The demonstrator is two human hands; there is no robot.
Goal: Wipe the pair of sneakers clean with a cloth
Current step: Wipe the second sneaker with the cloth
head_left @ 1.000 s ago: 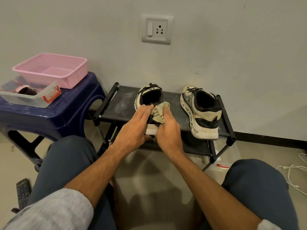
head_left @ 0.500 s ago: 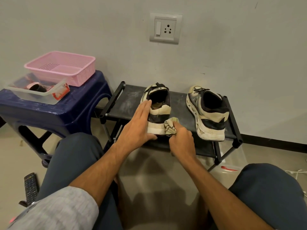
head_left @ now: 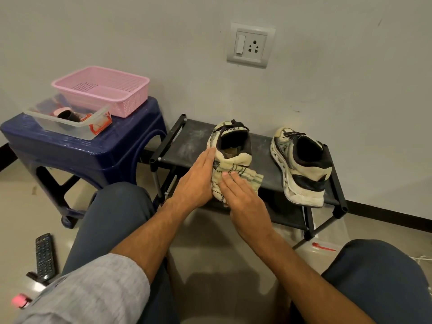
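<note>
Half a sec ago the cloth (head_left: 253, 178) sat bunched at the rear-right corner of the left-side sneaker (head_left: 230, 141); now it's spread over the back of the heel w/ the right hand (head_left: 243, 199) laid on it, fingers near straight, pressing not pinching (thumb hidden). Left hand (head_left: 194, 181) stays flat vs the shoe's left side, fingers straight, gripping nothing, just bracing it on the black rack (head_left: 184, 146). So the heel wipe on shoe 1 looks underway, prob. not done; the 2nd sneaker (head_left: 301, 164) sits apart to the right on the same shelf, untouched.
</note>
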